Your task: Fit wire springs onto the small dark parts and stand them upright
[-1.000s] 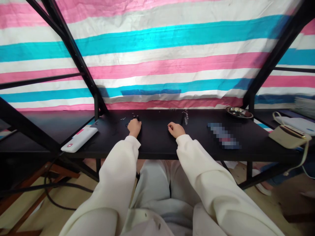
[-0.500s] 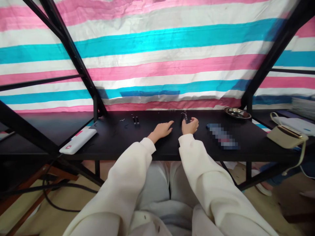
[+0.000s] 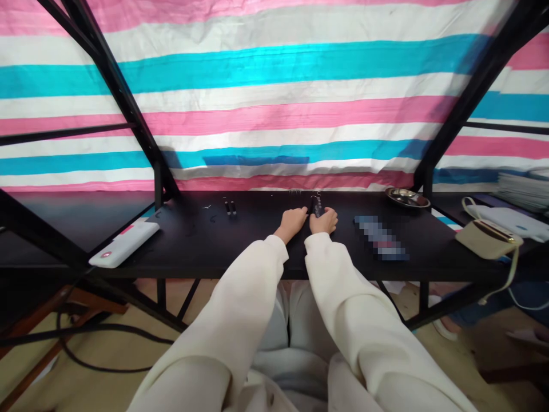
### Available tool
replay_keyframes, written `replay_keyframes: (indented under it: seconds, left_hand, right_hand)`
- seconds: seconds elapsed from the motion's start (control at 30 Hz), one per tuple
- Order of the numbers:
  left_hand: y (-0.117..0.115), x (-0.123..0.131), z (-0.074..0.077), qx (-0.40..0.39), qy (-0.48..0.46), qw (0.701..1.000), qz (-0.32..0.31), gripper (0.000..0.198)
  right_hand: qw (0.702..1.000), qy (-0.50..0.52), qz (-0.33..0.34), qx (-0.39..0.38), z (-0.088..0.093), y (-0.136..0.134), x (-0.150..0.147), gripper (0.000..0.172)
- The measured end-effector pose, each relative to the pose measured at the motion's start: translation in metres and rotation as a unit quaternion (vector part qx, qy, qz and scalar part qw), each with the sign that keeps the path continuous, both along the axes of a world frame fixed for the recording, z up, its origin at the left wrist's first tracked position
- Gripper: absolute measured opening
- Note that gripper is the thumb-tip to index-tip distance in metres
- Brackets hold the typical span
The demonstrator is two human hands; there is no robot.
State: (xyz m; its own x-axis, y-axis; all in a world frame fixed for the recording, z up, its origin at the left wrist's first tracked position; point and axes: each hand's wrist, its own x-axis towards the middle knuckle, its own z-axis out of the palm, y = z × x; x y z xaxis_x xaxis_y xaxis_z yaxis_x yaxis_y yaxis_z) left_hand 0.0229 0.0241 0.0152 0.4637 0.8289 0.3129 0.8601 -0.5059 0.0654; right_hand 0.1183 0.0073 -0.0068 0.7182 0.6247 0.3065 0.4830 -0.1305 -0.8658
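On the black table, my right hand [image 3: 325, 220] closes at the near end of a short string of greyish beads [image 3: 318, 203]. A thin pale thread end sticks out beyond the beads. Just left of them is a small dark piece that I cannot make out. My left hand [image 3: 293, 222] is closed beside it, fingertips toward the beads; whatever they pinch is too small to name. Several more small beads [image 3: 295, 191] lie at the table's back edge. Two short black sticks with pale ends [image 3: 230, 209] are further left, near a bit of white thread [image 3: 206, 206].
A white power bank-like case [image 3: 124, 245] lies at the left edge. To the right are a blurred-out blue item [image 3: 381, 237], a shiny metal dish [image 3: 407, 198] and a beige bag [image 3: 486, 240]. Black frame bars [image 3: 128, 109] flank the table before a striped sheet [image 3: 278, 114].
My left hand has moved right, toward the beads, and its outstretched fingers have closed. My right hand's fingers have drawn in around the beads. The view has shifted slightly.
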Motion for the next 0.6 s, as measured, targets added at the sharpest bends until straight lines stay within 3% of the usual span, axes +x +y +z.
replay_keyframes:
  seconds: [0.2,0.37,0.5,0.6]
  left_hand:
    - [-0.006,-0.014,0.000,0.014,-0.116,0.993,0.015,0.023]
    - [-0.012,-0.048,0.000,0.013,-0.238,0.971,0.032,0.019]
    - [-0.014,-0.075,-0.006,0.004,-0.360,0.932,0.036,0.016]
    - [-0.016,-0.085,-0.009,-0.036,-0.470,0.880,0.067,0.018]
  right_hand:
    - [1.000,0.004,0.005,-0.017,-0.004,0.003,0.003,0.029]
    - [1.000,-0.007,0.007,-0.021,-0.004,0.004,0.006,0.021]
    - [1.000,-0.015,-0.004,-0.023,-0.005,0.006,0.006,0.018]
    - [0.999,-0.021,-0.010,-0.023,-0.005,0.006,0.007,0.017]
